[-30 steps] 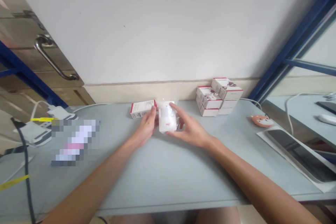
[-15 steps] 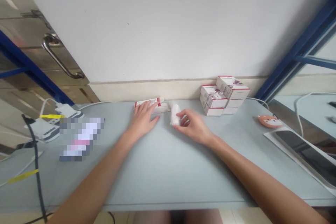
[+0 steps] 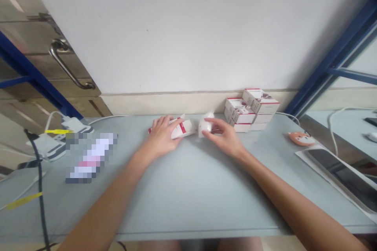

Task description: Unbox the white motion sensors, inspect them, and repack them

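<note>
My left hand (image 3: pixel 161 135) is closed around a small white cardboard box (image 3: pixel 186 129) with a red band, fingers over its far side and thumb along the near side. The box's right end has its flap up and looks open. Just right of that end, my right hand (image 3: pixel 221 135) pinches a rounded white object in clear plastic wrap (image 3: pixel 205 126) between thumb and fingers. A gap separates the wrapped object from the box. Its exact kind is not plain.
Several similar white-and-red boxes (image 3: pixel 256 110) are stacked by the wall. An orange animal-face item (image 3: pixel 301 138) and a dark flat device (image 3: pixel 344 176) on a white sheet lie to the right. On the left are a blurred-out phone-like item (image 3: pixel 91 159), power strips (image 3: pixel 53 147) and cables.
My left hand has gripped the box and turned it, bringing its open end nearer. My right hand has shifted slightly right and tilted the wrapped object, whose rounded end now faces me.
</note>
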Demonstrator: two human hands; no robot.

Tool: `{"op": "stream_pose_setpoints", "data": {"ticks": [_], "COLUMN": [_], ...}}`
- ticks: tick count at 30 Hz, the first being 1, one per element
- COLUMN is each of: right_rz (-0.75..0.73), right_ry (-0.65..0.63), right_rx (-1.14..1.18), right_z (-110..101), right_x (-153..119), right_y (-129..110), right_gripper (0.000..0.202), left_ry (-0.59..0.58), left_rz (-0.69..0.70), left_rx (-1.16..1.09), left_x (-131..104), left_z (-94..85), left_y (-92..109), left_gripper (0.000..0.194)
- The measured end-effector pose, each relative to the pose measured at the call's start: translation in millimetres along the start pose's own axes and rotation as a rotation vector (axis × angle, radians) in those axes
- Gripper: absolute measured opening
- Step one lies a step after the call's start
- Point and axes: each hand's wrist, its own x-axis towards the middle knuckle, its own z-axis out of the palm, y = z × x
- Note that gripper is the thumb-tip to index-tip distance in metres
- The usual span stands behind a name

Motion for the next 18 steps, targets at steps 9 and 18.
{"op": "stream_pose_setpoints", "data": {"ticks": [9,18], "right_rz": [-0.417,-0.425], "right_ry": [0.160,0.152], "right_rx": [-0.208,-0.322], "right_z": [-3.7,3.9], "right_x": [-8.2,-11.8], "right_y": [-27.9,-22.3], "right_gripper": [0.039,0.041], "left_ry": [0.307,0.459], "left_rz": [0.273,0.260], "left_rx": [-0.097,-0.241], "left_x": [-16.0,-16.0], "left_z": [8.5,17.4], "left_y": [42.4,42.6], "left_gripper": [0.040,0.043]}}
